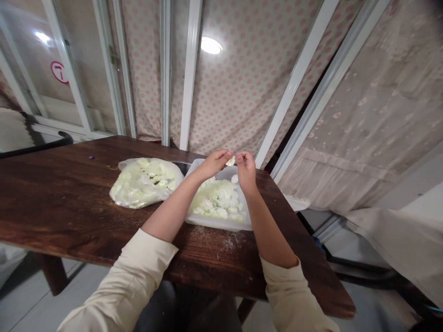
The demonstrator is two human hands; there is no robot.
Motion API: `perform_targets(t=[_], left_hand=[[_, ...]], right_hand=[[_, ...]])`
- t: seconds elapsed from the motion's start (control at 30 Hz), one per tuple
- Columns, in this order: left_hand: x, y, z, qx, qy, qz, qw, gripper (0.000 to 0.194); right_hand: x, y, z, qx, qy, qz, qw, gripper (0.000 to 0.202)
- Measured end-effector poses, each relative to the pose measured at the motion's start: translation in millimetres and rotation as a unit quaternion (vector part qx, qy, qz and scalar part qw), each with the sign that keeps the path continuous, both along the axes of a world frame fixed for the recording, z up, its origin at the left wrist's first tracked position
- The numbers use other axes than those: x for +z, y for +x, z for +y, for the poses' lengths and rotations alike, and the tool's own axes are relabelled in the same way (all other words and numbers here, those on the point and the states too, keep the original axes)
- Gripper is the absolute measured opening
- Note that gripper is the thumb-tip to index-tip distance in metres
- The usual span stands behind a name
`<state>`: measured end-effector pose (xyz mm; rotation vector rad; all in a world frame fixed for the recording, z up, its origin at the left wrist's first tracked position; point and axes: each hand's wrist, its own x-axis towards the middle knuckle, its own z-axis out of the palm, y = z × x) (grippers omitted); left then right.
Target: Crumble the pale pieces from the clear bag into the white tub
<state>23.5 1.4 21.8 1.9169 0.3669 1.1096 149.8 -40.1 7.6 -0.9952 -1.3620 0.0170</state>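
Note:
My left hand (216,163) is raised over the far side of a white plastic tub (218,224), its thumb and fingers pinching a small white petal-like piece (230,161). Just to the right, my right hand (246,168) has its fingertips closed together beside that piece. Whether they hold anything is too small to make out. Inside the tub lies a loose heap of ruffled white and pale green pieces (219,198), some like flower heads. A clear plastic bag (145,182) bulging with pale yellow-green pieces rests left of the tub, near my left forearm.
The dark wooden table (69,193) carries whitish crumbs (218,242) in front of the tub. Behind the bag shows a dark rounded edge (182,167). Glass panels with a dotted curtain (235,92) stand beyond the table. A black-framed chair (363,272) is at right.

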Motion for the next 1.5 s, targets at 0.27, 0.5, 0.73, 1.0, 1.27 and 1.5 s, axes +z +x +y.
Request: perform_targets(t=[0.27,0.5,0.73,1.0,1.27,1.5], left_hand=[[2.6,-3.6,-6.3,-0.008,0.014,0.041,0.999,0.04],[2.3,-3.6,-5.7,-0.026,0.008,0.042,0.999,0.041],[-0.2,-1.5,-1.2,-0.02,-0.008,0.013,1.0,0.042],[0.4,-1.8,-2.0,-0.016,-0.007,0.012,1.0,0.039],[1.5,-3.2,-5.0,-0.038,-0.003,0.034,0.999,0.04],[-0.9,-1.1,1.6,-0.038,-0.025,-0.009,0.999,0.041]], right_hand=[[-1.8,-3.1,-2.6,-0.025,-0.018,-0.042,0.999,0.035],[-4.4,6.7,-0.8,-0.164,-0.035,-0.065,0.984,0.039],[-2.1,9.3,2.9,-0.131,0.01,-0.034,0.991,0.032],[1.0,-8.9,-2.7,0.043,-0.027,0.004,0.999,0.036],[-3.3,1.0,-2.1,-0.107,-0.04,-0.007,0.993,0.042],[-3.3,4.7,6.1,-0.052,0.003,-0.001,0.999,0.037]])
